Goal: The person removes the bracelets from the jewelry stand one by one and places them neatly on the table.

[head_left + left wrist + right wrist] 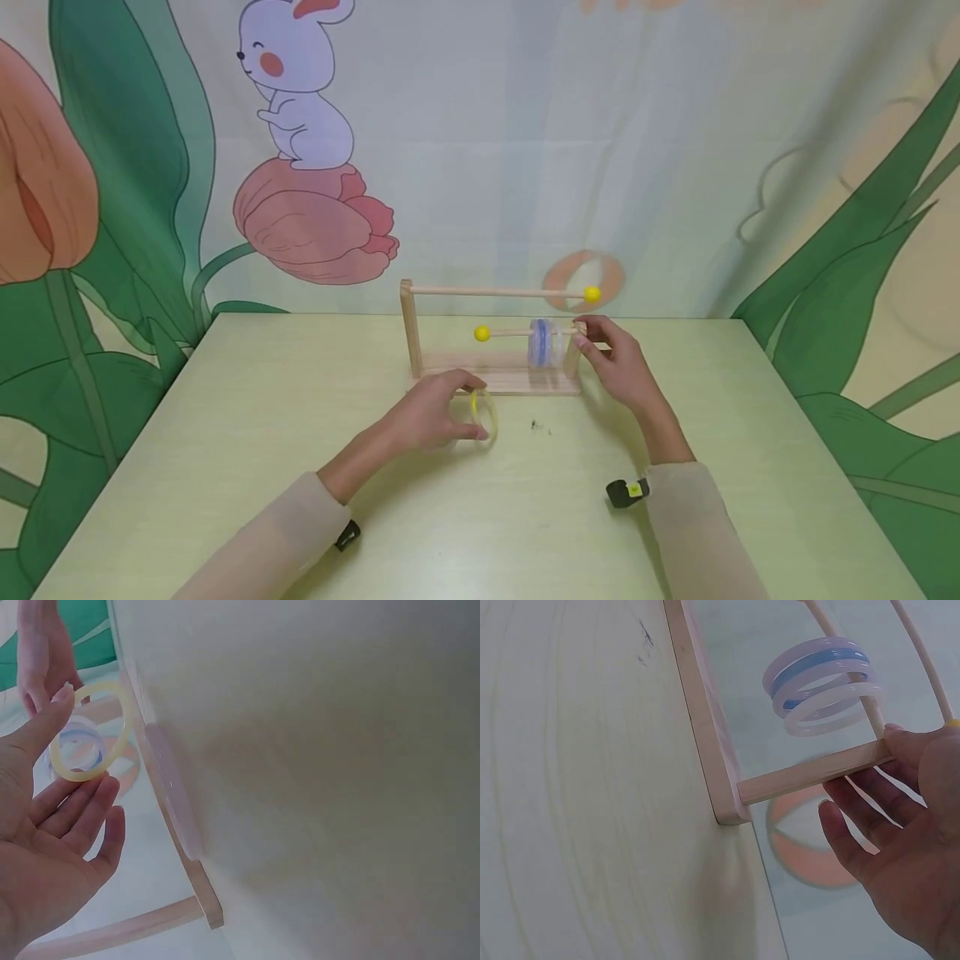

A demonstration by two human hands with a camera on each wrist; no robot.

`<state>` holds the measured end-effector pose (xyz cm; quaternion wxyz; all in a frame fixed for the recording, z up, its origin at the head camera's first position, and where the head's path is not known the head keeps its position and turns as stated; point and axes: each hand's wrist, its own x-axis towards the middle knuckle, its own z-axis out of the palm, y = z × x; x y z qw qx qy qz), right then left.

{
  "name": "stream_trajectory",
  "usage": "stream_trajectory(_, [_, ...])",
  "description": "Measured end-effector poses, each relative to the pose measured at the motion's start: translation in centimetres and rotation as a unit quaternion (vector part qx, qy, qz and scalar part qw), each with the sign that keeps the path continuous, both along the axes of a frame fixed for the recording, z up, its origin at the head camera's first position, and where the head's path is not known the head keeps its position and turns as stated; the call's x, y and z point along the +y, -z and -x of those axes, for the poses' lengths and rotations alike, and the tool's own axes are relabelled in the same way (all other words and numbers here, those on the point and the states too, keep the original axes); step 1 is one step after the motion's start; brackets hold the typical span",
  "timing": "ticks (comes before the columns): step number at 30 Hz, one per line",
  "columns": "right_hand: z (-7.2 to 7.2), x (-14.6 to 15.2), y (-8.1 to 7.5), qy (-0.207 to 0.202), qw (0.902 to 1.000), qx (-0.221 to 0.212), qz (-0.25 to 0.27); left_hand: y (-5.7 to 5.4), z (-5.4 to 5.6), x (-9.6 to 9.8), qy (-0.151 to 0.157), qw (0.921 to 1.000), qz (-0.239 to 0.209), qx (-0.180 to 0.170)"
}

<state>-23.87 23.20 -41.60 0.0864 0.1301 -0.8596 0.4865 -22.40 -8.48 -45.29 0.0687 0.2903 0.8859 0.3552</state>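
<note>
A wooden rack (pixel 495 385) stands on the table, with an upper rod (pixel 495 292) and a lower rod (pixel 510 333), each tipped by a yellow ball. Several clear, pale and blue rings (pixel 821 682) hang on the lower rod beside the right post. Between thumb and fingertips my left hand (pixel 435 408) pinches a yellow ring (pixel 124 731), upright in front of the rack and apart from the rods. My right hand (pixel 615 362) grips the top of the right post (pixel 817 771), thumb on one side and fingers on the other.
In the left wrist view, a pale pinkish rounded thing (pixel 174 791) lies along the rack's base; its kind is unclear. Small dark marks (pixel 536 426) are on the table in front of the rack. A printed curtain (pixel 480 167) hangs behind the table's back edge.
</note>
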Motion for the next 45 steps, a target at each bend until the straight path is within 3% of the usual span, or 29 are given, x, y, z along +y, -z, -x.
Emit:
stream_trajectory(4, [0.3,0.1,0.4,0.003,1.0,-0.001,-0.004,0.2,-0.2,0.3,0.011,0.9999,0.002,0.001])
stream_trajectory(10, [2.1,1.1,3.0,0.008,1.0,0.002,-0.003,0.4,-0.4,0.7,0.028,0.9994,0.018,0.004])
stream_trajectory(14, [2.7,1.6,3.9,0.007,1.0,0.005,-0.002,0.4,-0.4,0.8,0.029,0.9993,0.024,0.005])
stream_trajectory(21, [2.0,1.0,2.7,0.003,1.0,0.001,0.001,0.9,-0.3,1.1,0.034,0.9966,0.074,0.016])
stream_trajectory(24, [2.7,1.6,3.8,0.005,1.0,0.005,-0.001,1.1,-0.3,1.3,0.038,0.994,0.099,0.025])
stream_trajectory(29, [2.9,1.8,4.1,0.005,0.9999,0.01,-0.004,1.6,-0.4,1.5,0.05,0.9892,0.13,0.045])
stream_trajectory(45, [2.8,1.7,3.9,0.005,0.9999,0.016,0.0,1.7,-0.6,1.4,0.06,0.987,0.135,0.065])
